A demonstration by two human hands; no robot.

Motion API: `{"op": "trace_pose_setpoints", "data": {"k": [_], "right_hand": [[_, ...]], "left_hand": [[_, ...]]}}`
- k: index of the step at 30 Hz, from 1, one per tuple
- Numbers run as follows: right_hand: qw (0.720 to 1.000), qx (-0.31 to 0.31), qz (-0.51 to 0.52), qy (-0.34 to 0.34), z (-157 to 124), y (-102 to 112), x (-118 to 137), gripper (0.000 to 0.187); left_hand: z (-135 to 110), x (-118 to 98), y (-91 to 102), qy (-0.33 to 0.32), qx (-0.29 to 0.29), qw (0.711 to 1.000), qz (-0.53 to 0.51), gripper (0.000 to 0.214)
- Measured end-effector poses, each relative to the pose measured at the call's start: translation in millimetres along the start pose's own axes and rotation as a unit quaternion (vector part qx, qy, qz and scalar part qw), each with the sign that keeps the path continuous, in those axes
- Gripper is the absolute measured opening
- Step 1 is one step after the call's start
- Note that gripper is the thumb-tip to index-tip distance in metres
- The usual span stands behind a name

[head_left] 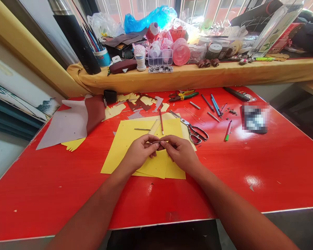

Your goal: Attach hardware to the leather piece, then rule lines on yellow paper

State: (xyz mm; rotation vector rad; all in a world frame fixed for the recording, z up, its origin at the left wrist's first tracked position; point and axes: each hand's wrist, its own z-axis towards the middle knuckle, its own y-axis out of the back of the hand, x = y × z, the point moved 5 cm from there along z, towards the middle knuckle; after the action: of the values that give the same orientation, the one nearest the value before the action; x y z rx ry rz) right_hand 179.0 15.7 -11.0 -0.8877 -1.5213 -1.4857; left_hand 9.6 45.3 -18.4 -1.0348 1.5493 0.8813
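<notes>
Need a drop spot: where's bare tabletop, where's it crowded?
Two patches of red tabletop, bar scraps: left of the left arm, nearer than the grey sheet; right of the right arm, nearer than the green-tipped pen. Crowded: the far side, offcuts, pliers, blue pens; the middle, the left hand and right hand over yellow sheets, scissors alongside.

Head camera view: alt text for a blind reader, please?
A person's left hand and right hand pinch a small brown piece above yellow sheets on a glossy red table. Metal scissors with dark handles lie beyond the right hand; a cluttered ochre cloth-covered ledge runs behind.
</notes>
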Motion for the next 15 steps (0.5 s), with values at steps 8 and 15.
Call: {"op": "trace_pose_setpoints", "data": {"k": [8,15], "right_hand": [[1.000,0.002,-0.016,0.002,0.3,-0.4,0.0,0.026],[1.000,0.003,-0.004,-0.005,0.2,0.9,1.7,0.028]], "left_hand": [[-1.5,-2.0,-0.4,0.011,0.005,0.999,-0.043,0.044],[-1.1,-1.1,-1.0,0.034,0.019,0.991,-0.125,0.045]]}}
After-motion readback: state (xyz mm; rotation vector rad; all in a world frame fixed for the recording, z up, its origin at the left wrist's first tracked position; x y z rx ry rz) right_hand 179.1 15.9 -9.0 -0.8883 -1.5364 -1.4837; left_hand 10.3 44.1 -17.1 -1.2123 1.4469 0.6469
